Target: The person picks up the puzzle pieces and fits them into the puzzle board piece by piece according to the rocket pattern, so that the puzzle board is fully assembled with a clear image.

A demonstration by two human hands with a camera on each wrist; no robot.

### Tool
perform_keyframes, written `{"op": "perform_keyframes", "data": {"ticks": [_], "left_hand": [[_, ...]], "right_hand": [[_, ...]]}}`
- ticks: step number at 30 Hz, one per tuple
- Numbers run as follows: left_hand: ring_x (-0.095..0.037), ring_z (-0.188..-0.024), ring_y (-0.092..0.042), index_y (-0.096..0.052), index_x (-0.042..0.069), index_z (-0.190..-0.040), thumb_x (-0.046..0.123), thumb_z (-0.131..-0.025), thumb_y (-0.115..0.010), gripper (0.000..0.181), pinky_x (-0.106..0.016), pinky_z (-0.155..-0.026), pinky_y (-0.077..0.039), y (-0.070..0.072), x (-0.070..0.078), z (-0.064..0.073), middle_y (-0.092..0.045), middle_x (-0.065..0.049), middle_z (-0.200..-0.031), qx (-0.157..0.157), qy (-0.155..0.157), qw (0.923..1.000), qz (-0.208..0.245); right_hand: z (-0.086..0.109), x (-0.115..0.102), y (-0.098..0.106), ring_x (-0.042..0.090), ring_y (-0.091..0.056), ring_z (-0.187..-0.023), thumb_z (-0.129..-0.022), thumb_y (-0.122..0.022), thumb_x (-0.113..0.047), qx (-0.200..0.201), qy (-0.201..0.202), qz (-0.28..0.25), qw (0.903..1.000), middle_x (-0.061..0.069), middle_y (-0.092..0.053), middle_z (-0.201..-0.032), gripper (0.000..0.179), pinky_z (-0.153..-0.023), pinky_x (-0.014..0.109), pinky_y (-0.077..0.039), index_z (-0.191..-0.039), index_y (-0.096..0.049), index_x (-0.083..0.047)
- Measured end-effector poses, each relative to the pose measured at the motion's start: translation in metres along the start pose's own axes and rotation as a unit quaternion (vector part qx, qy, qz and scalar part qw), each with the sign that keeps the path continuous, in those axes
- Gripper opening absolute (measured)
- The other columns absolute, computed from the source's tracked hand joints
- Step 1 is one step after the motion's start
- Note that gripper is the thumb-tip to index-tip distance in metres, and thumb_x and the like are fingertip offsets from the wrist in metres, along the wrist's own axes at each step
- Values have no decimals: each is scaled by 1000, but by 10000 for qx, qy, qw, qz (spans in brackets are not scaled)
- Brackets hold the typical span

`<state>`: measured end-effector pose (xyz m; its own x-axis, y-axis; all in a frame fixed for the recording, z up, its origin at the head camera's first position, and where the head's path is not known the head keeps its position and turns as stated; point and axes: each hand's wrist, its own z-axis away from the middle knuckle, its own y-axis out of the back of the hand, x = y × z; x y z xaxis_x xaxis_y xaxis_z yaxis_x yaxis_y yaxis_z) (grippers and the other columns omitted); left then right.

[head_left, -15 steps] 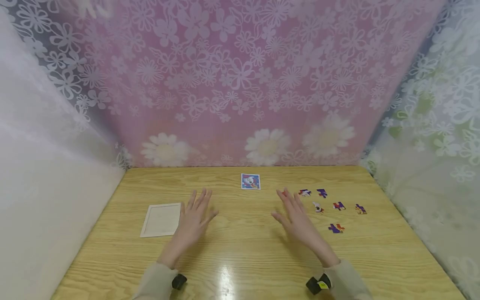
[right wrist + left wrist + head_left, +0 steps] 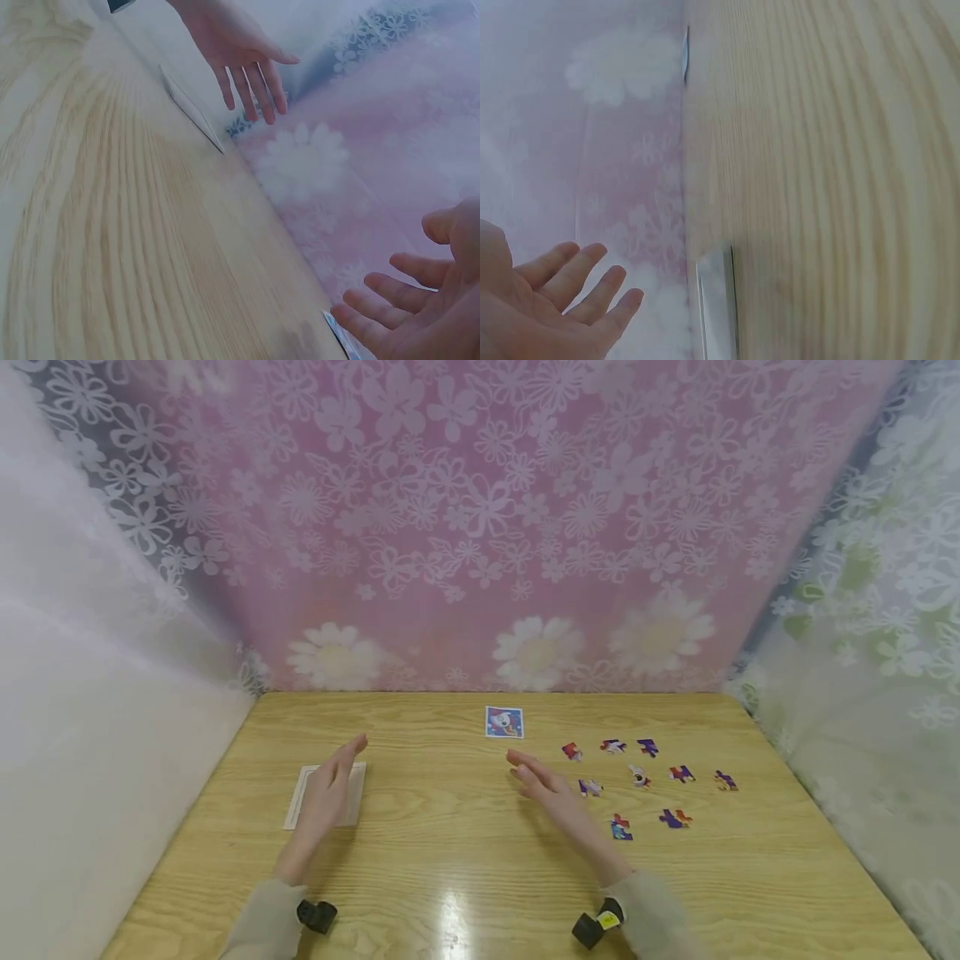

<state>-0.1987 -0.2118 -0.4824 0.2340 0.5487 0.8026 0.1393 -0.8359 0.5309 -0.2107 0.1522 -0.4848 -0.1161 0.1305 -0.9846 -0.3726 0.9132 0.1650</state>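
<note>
My left hand (image 2: 324,797) is held over the pale square puzzle tray (image 2: 354,802), fingers straight and palm turned inward. It holds nothing and hides part of the tray. Opposite it, my right hand (image 2: 558,802) hovers above the table, also bare, its fingers extended toward the middle. Nearest to that hand lie a white-and-purple puzzle piece (image 2: 591,787) and a red-and-blue one (image 2: 621,827). In the right wrist view both palms show, the left hand (image 2: 240,64) farther off and the right hand (image 2: 420,304) close up with its fingers spread.
A small picture card (image 2: 504,722) with a white cartoon figure lies at the back centre. Several loose puzzle pieces are scattered at the right, among them a purple-and-orange piece (image 2: 676,818) and a red one (image 2: 572,751). Floral curtains (image 2: 450,527) surround the wooden table (image 2: 450,843).
My left hand has moved left, over the tray. My right hand has shifted left and slightly down, uncovering puzzle pieces. Both hands have turned from palms down to palms facing inward.
</note>
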Motion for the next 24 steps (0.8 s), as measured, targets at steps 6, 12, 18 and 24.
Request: {"op": "perform_keyframes", "data": {"ticks": [6,12,18,24], "left_hand": [[-47,-126,-56,-48,-4,-147,29,-114,-24,53,-62,-107,-42,28,-17,5,-55,-24,-143,249,283,9990,-245],[-48,-131,-50,-46,-7,-147,30,-114,-20,56,-61,-104,-45,57,-30,15,-54,-27,-143,291,648,9963,-490],[-48,-134,-48,-42,-9,-148,39,-113,-14,66,-59,-109,-40,78,-44,24,-49,-28,-145,163,1340,9899,-428],[-48,-132,-49,-41,-12,-147,46,-111,-12,75,-54,-107,-43,87,-51,32,-49,-30,-144,2,1681,9857,-139]], "right_hand": [[-20,3,-25,45,-43,-140,-112,-39,-25,-240,31,-277,9993,24,-40,-156,51,-110,56,-43,-152,-40,6],[-41,3,-49,46,-47,-136,-112,-36,-21,-371,-71,-444,9983,29,-42,-153,49,-108,55,-45,-150,-39,10],[-55,10,-71,45,-54,-131,-112,-37,-22,-350,-182,-517,9979,28,-48,-149,48,-104,49,-51,-148,-42,10],[-65,12,-92,43,-55,-130,-112,-38,-23,-582,-192,-580,9964,26,-48,-149,49,-103,45,-52,-148,-43,10]]}}
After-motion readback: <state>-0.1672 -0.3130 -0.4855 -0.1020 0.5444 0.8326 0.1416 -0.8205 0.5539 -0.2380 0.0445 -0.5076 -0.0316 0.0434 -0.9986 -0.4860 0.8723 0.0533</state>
